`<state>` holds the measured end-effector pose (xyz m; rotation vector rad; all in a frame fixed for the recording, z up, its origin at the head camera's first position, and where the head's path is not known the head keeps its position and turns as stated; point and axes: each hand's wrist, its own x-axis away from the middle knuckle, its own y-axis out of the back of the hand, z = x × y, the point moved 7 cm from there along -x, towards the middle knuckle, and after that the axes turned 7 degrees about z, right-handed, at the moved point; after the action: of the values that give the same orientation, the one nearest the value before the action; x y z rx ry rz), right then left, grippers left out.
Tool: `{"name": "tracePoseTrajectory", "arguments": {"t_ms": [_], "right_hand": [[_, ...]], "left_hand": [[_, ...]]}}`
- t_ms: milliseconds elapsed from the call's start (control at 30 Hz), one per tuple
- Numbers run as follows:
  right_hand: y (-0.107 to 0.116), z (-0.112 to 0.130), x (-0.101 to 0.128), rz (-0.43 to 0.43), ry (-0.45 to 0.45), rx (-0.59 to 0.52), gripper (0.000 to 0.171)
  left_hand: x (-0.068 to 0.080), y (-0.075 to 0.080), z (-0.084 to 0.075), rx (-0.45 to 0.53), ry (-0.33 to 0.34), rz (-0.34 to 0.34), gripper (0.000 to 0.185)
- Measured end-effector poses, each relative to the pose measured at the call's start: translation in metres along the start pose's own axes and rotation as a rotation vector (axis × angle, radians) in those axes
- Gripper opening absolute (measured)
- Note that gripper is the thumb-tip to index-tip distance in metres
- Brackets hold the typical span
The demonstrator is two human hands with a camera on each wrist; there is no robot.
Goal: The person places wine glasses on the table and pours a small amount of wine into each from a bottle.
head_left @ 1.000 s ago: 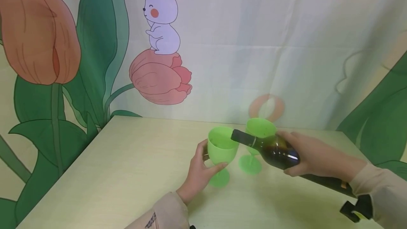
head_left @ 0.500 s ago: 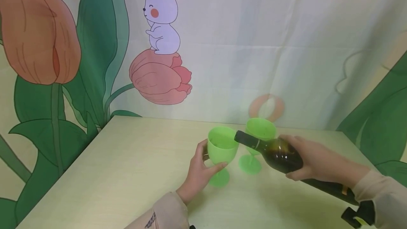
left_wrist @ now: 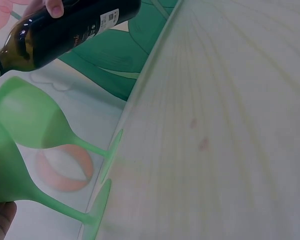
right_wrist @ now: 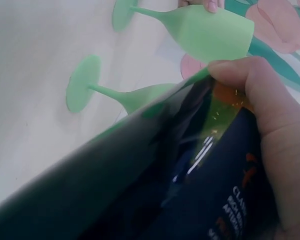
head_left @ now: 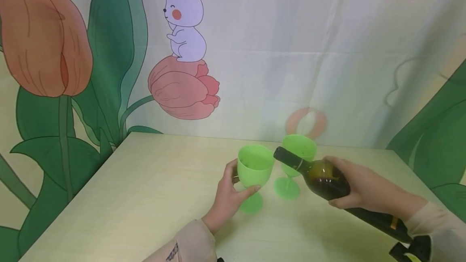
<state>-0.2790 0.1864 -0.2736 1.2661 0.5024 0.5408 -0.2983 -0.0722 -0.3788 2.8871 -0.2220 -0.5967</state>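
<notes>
Head view | your right hand [head_left: 367,189] clamps the bottle [head_left: 327,181], neck aimed left, just right of the near goblet [head_left: 254,169] | your left hand [head_left: 227,197] clasps that goblet upright on the tabletop [head_left: 145,197].

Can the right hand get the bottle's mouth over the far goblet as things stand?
Probably yes: the right hand grips the tilted bottle, whose neck already lies in front of the far goblet; nothing stands between.

Bare table [head_left: 145,197] left of the near goblet [head_left: 255,169], far goblet [head_left: 299,148] just beside (narrow gap), backdrop [head_left: 291,51] closing the rear.
</notes>
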Motion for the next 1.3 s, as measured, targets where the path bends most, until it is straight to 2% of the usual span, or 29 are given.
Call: {"name": "tracePoseTrajectory", "arguments": {"t_ms": [367,633,833,1300], "right_hand": [[-0.002,-0.011,0.003,-0.097,-0.006,-0.039,0.081],[-0.004,-0.023,0.008,-0.178,-0.010,-0.116,0.083],[-0.001,-0.033,0.011,-0.209,-0.080,-0.110,0.089],[0.005,-0.059,0.020,-0.328,-0.211,-0.237,0.097]], "left_hand": [[0.000,0.000,0.000,0.007,0.015,0.000,0.075],[0.000,0.000,0.002,0.012,0.023,-0.002,0.075],[-0.001,0.000,0.002,0.005,0.012,-0.002,0.075],[-0.001,0.000,0.003,0.002,0.019,-0.006,0.076]]}}
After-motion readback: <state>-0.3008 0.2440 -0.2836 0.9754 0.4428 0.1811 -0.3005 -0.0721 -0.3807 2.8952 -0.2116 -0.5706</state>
